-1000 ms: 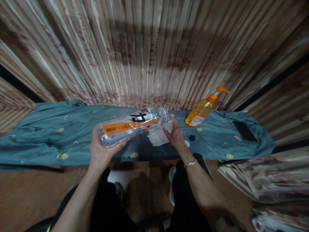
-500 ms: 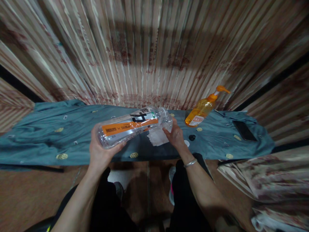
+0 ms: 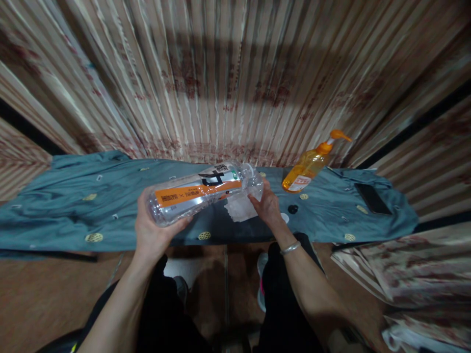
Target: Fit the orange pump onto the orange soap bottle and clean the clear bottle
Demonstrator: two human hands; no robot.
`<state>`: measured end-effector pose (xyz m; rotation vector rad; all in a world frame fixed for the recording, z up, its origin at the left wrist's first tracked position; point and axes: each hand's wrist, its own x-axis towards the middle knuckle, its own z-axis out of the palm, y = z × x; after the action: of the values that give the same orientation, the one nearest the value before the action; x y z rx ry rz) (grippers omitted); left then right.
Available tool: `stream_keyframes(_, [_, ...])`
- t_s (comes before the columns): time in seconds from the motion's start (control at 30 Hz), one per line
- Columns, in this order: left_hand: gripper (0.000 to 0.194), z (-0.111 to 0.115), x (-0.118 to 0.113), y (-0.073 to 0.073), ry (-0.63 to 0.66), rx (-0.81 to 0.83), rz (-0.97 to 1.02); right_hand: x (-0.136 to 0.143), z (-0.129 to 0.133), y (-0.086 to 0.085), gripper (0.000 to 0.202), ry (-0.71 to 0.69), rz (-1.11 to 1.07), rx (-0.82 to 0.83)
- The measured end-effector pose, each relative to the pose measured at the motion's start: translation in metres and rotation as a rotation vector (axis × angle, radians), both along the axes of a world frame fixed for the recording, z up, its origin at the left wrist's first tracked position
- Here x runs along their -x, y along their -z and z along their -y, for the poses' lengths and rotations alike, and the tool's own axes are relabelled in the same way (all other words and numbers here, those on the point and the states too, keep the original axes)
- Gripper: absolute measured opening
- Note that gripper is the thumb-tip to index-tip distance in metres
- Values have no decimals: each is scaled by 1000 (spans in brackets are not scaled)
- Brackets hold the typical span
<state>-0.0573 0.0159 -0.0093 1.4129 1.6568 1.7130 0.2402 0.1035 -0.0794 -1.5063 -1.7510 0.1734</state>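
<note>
Above the middle of the long table, its top under a teal cloth with pale yellow oval motifs: one large clear bottle, orange and silver label with dark characters, held tilted, base to the left and near, neck to the right and far.

Left hand: fingers curled around the bottle's base, thumb laid along its near side; the far fingertips are hidden.

Right hand: thumb and fingers set apart, pinching one small clear vessel at the bottle's neck; whether the neck sits inside it or only against it cannot be told. One silver bracelet at the wrist.

On the cloth below the vessel: one white tissue, ragged at the left edge. Right of it, just beside the right wrist: one white disc, partly covered, and one small black object, kind unclear.

Right and farther: one amber pump bottle, orange head, pale label, partly filled. Far right: one dark phone, lying flat.

Beyond the table: pleated beige curtain, reddish print.
</note>
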Motion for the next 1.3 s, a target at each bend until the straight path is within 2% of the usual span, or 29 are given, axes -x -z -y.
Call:
stream_keyframes(1.0, [93,3,-4,-7,13,-24,-31,0,0,-2,63,1,-4,14])
stream_keyframes(1.3, [92,2,-1,-2,21,-44,-74,0,1,-3,63,-8,-6,12])
